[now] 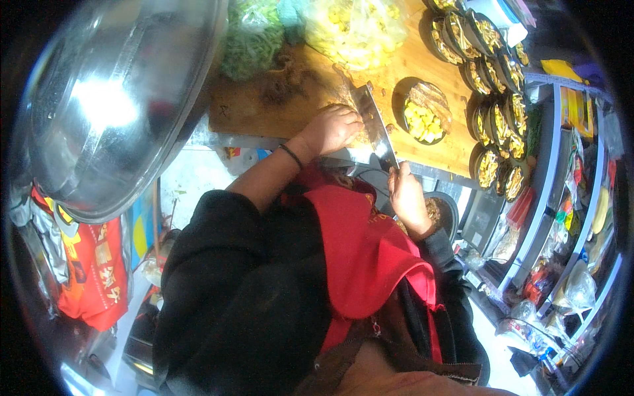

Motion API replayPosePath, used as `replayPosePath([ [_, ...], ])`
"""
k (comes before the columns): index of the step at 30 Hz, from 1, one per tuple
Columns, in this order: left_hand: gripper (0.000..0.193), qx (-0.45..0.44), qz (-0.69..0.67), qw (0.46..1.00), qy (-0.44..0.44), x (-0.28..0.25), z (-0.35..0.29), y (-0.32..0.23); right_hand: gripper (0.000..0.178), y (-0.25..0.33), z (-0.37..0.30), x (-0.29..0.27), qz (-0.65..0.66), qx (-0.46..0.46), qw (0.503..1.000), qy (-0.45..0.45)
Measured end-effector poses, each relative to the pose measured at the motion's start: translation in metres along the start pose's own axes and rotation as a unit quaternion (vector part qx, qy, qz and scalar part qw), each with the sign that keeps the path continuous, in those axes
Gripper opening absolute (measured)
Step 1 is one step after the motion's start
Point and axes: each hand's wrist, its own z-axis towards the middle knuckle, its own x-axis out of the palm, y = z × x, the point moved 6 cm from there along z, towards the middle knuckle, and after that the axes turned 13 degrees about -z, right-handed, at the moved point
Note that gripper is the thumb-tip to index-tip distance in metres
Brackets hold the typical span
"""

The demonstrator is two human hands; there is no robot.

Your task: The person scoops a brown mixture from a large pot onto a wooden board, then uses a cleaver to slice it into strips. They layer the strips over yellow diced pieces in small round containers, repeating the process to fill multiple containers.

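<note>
My right hand [408,198] is wrapped round the handle of a cleaver [376,125], whose broad blade points away from me over the near edge of the wooden cutting board [264,109]. Left of the blade, my left hand [333,130] presses down with its fingers curled together. Some light brown food shows by its fingertips, too covered to name. Just right of the cleaver stands a dark round bowl with yellow chunks [424,125] and sliced brown pieces in it.
Several dark bowls of sliced food [498,122] crowd the board's right side, partly stacked. At the back lie a clear bag of yellow chunks [356,30] and a bag of greens [251,39]. A large shiny metal lid [125,99] looms at left; packed shelves [561,198] stand right.
</note>
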Motion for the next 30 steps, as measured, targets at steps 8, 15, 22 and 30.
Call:
replayPosePath([
  [8, 0.018, 0.009, -0.029, 0.999, -0.008, 0.004, 0.004, 0.007, 0.021, 0.029, 0.063, -0.011, 0.027, -0.010, 0.999, -0.044],
  [15, 0.020, -0.018, 0.040, 0.997, 0.058, 0.013, 0.002, 0.001, 0.028, 0.038, 0.080, -0.010, 0.041, -0.032, 0.998, -0.038],
  [22, 0.016, -0.065, 0.115, 0.991, 0.007, -0.035, -0.006, 0.021, 0.021, 0.003, 0.030, -0.002, 0.024, 0.026, 0.999, -0.008],
  [30, 0.014, -0.199, 0.111, 0.974, 0.000, -0.078, -0.014, 0.010, 0.022, -0.006, 0.027, -0.003, 0.074, 0.035, 0.995, -0.055],
])
